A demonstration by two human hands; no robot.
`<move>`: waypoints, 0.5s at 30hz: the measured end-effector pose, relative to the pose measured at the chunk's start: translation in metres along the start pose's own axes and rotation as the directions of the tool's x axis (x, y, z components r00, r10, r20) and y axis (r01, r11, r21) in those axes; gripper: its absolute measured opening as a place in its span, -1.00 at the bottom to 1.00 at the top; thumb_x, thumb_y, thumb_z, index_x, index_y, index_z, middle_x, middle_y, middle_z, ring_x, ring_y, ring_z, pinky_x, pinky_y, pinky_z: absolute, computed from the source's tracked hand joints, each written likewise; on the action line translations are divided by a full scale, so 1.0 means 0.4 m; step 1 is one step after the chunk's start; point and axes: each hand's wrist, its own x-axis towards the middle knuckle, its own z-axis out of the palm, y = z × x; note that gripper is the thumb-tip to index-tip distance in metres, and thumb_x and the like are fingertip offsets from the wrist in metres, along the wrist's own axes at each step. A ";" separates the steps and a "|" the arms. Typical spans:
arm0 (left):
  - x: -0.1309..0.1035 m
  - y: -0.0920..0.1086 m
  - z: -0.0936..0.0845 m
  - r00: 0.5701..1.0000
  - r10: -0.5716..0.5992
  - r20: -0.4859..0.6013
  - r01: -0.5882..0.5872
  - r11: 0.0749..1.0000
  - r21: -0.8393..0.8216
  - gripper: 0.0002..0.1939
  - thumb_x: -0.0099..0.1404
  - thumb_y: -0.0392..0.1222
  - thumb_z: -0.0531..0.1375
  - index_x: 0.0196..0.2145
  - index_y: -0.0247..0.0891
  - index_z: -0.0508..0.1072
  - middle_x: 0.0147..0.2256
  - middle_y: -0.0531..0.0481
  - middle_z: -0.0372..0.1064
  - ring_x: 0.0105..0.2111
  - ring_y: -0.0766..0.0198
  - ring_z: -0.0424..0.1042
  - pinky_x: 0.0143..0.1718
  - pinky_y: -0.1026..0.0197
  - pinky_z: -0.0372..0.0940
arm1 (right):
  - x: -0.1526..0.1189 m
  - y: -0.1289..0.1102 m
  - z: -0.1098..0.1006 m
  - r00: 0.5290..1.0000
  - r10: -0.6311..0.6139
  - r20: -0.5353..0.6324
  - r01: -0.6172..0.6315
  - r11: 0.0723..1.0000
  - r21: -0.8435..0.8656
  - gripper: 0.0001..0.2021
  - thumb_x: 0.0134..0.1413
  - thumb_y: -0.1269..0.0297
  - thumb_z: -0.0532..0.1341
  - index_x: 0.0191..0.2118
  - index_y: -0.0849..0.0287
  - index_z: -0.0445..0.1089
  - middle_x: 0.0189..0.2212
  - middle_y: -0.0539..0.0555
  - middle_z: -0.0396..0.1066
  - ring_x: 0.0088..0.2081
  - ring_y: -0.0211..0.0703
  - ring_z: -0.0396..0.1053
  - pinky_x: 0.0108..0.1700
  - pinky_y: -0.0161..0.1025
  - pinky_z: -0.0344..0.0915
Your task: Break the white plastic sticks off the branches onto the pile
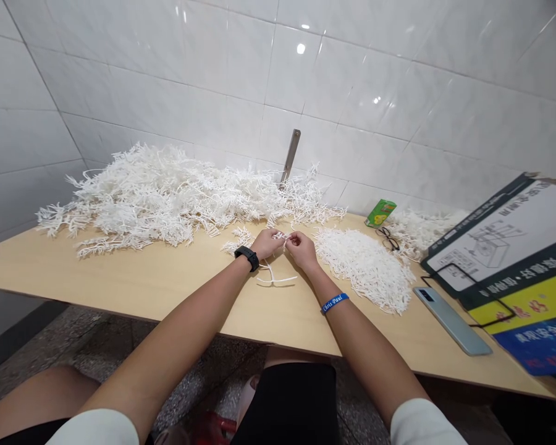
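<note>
My left hand (267, 243), with a black watch on the wrist, is closed on a small white branched plastic sprue (280, 236). Thumb and fingers of my right hand (301, 247) pinch the same sprue from the other side, fingertips close to the left ones. Most of the sprue is hidden by my fingers. Below my hands a bare white stem (276, 282) with thin side arms lies on the table. A few white branched pieces (241, 238) rest just left of my left hand. Right of my right hand spreads a flat pile of small loose white pieces (366, 266).
A large heap of white branched sprues (157, 191) lines the tiled wall, with an upright metal bar (290, 157) behind it. To the right are a green box (380, 213), black scissors-like loops (388, 238), a phone (454, 321) and a large printed carton (495, 247). The wooden table's (134, 290) front edge is near my legs.
</note>
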 end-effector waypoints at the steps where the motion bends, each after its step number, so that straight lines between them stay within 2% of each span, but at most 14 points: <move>1: 0.001 -0.001 0.001 1.000 0.000 0.002 0.000 1.000 0.002 -0.83 0.01 -0.19 0.16 -0.45 -0.34 0.45 -0.53 0.05 0.34 -0.48 0.30 0.28 -0.38 0.27 0.18 | 0.000 -0.001 0.000 1.000 0.001 -0.005 -0.001 1.000 -0.013 -0.86 -0.16 0.22 0.14 -0.45 0.16 0.33 -0.54 0.00 0.37 -0.47 -0.21 0.26 -0.37 -0.28 0.21; 11: 0.009 -0.012 0.005 1.000 -0.009 -0.019 0.010 0.998 0.065 -0.83 0.00 -0.26 0.18 -0.40 -0.34 0.49 -0.47 -0.01 0.41 -0.42 0.24 0.34 -0.32 0.23 0.23 | 0.002 -0.001 0.011 0.999 0.026 -0.047 -0.032 0.992 -0.125 -0.93 -0.20 0.27 0.16 -0.50 0.13 0.31 -0.58 -0.03 0.34 -0.48 -0.19 0.25 -0.38 -0.26 0.14; 15: 0.004 -0.008 0.000 1.000 -0.029 -0.012 0.029 0.998 0.046 -0.81 0.03 -0.24 0.16 -0.40 -0.35 0.51 -0.51 -0.01 0.40 -0.43 0.24 0.35 -0.34 0.23 0.24 | 0.008 0.010 -0.009 0.993 0.050 -0.103 -0.062 0.991 -0.122 -0.93 -0.18 0.31 0.10 -0.52 0.13 0.31 -0.57 0.00 0.34 -0.46 -0.16 0.25 -0.38 -0.25 0.13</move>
